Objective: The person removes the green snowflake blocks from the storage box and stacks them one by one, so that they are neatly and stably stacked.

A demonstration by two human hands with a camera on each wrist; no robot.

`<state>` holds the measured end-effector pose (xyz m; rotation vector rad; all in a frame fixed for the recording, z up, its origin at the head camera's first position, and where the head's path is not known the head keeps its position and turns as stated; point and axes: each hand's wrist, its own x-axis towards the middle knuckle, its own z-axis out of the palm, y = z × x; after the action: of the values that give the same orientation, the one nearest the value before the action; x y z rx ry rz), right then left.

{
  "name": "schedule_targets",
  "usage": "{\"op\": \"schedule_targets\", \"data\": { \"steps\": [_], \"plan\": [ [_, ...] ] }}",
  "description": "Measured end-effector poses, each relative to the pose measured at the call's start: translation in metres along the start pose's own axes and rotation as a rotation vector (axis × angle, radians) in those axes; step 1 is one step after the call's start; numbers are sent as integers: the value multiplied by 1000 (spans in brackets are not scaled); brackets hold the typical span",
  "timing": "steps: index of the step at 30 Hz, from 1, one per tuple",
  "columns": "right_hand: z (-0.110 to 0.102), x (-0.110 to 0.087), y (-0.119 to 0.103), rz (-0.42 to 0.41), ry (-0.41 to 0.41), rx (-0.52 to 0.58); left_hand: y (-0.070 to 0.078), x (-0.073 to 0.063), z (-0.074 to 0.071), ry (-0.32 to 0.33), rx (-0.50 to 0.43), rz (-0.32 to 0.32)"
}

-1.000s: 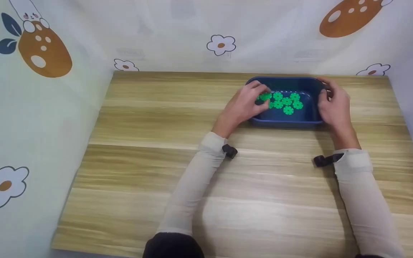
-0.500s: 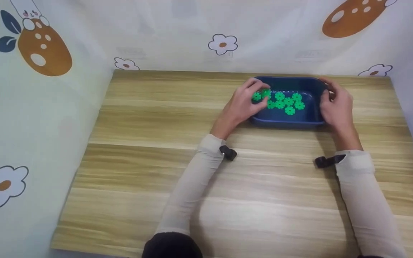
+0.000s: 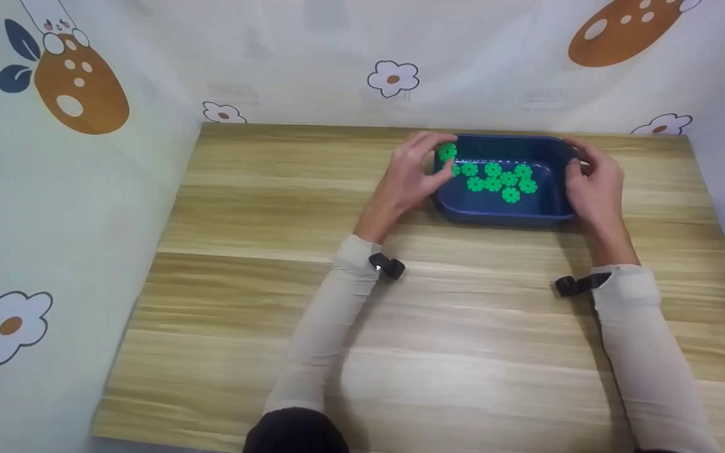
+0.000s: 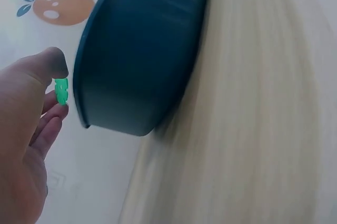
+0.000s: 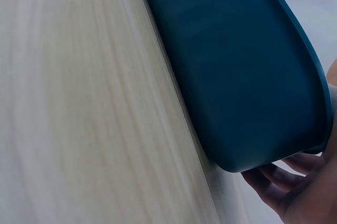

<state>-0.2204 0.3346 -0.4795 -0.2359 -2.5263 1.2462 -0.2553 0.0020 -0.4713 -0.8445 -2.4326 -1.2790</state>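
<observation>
My left hand (image 3: 405,170) is at the left end of a dark blue plastic bin (image 3: 507,219). Between its thumb and fingers it pinches a green notched disc (image 3: 447,151), which shows edge-on as a thin green strip (image 4: 61,91) in the left wrist view, just outside the rim. Inside the bin, several more green notched discs (image 3: 508,179) lie on the floor, grouped from the left to the middle. My right hand (image 3: 598,189) grips the bin's right end, thumb over the rim, and in the right wrist view its fingers (image 5: 274,182) curl beneath the outer wall.
The bin stands at the back of a wood-grain table (image 3: 262,302), near the far edge. A pale curtain (image 3: 312,69) with flower and fruit prints hangs behind the table and on the left. Each sleeve cuff bears a black strap-on camera.
My left hand has risen from among the discs and moved left to the bin's left rim, carrying one green disc. The right hand keeps its grip at the right end.
</observation>
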Motion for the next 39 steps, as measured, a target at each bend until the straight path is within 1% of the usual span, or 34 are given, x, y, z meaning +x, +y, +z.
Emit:
{"op": "schedule_targets", "data": {
  "steps": [3,5,8,11,14,17,21,25,32,35,39],
  "plan": [
    [1,0,0,12,4,10,-4,-2,-9,30,-12,-1],
    [1,1,1,23,1,20,-6,-5,-15,33,-6,-10],
    [1,1,2,41,-6,31,-12,-11,-24,17,23,-36],
    [0,2,2,55,-11,28,-17,-18,-33,-13,47,-71],
    [-1,3,3,65,-18,19,-24,-23,-39,-29,41,-75],
    [-2,4,3,73,-23,16,-30,-26,-44,-24,46,-72],
    [-2,3,3,61,-28,18,-34,-30,-51,-36,63,-101],
    [-1,1,2,49,-22,17,-37,-32,-56,-94,92,-129],
    [-1,1,0,61,-17,44,-47,-35,-66,-267,227,-177],
    [-2,1,0,72,-21,42,-51,-35,-67,-319,239,-200],
    [-3,2,0,80,-33,33,-54,-34,-67,-357,235,-203]
  ]
}}
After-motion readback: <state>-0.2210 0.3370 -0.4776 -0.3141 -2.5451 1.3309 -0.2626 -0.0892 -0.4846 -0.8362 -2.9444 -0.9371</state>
